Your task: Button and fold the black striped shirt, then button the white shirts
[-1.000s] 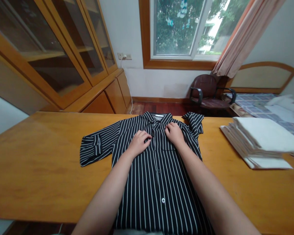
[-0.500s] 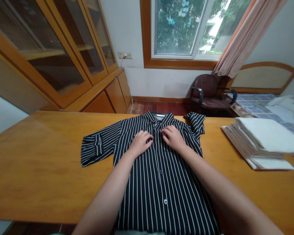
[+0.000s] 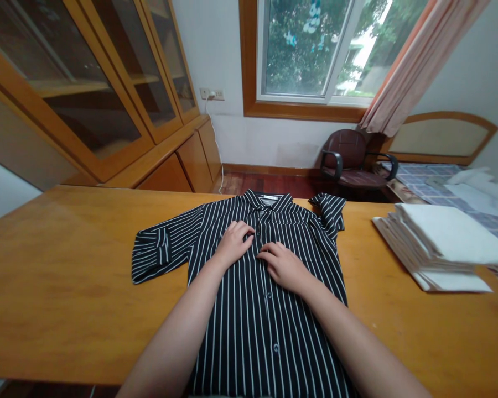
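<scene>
**Striped shirt (image 3: pixel 240 331) spread on wooden table (image 3: pixel 66 265)**

From where I stand, it lies front up. The left hand (image 3: pixel 233 243) and right hand (image 3: pixel 284 266) sit just apart over its chest, fingers loosely bent, thumbs parted from them.

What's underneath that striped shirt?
The wooden table shows on both sides of the striped shirt, which lies on it. The cloth covers the tabletop beneath, so I cannot tell whether anything else is under there.
</scene>
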Action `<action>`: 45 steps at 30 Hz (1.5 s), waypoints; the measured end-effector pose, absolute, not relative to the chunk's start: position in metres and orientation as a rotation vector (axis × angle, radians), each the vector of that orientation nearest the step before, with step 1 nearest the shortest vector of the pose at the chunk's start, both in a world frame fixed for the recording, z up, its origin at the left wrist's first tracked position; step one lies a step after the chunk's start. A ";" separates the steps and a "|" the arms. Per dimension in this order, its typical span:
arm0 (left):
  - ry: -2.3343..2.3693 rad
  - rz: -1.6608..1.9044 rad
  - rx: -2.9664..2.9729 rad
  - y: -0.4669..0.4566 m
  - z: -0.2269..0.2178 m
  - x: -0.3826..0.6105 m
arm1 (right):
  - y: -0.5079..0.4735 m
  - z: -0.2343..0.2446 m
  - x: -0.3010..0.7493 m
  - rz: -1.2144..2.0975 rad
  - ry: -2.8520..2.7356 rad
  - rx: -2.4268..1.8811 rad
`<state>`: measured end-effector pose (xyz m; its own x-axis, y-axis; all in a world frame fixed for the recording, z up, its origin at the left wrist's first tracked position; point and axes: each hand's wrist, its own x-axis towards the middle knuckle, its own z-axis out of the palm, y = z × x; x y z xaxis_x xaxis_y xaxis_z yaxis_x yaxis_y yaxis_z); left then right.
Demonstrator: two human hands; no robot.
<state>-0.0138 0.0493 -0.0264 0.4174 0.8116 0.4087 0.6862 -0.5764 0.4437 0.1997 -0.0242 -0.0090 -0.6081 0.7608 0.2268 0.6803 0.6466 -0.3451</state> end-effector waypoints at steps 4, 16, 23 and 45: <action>1.304 0.910 2.467 0.049 -0.025 -0.014 | -0.025 -0.006 0.200 0.333 -2.524 -1.169; 0.947 0.901 2.414 0.034 -0.009 -0.012 | -0.020 -0.008 0.212 0.492 -2.418 -1.112; 0.886 0.610 2.253 0.023 -0.001 0.000 | -0.012 -0.019 0.218 0.554 -2.289 -1.074; 0.896 0.320 1.586 0.021 0.006 0.002 | -0.018 -0.007 0.218 0.642 -2.130 -1.076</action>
<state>0.0021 0.0213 0.0064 0.6623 0.6964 -0.2766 0.3636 0.0241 0.9313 0.2181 -0.0180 -0.0065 -0.4455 0.8308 0.3336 0.5082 0.5414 -0.6698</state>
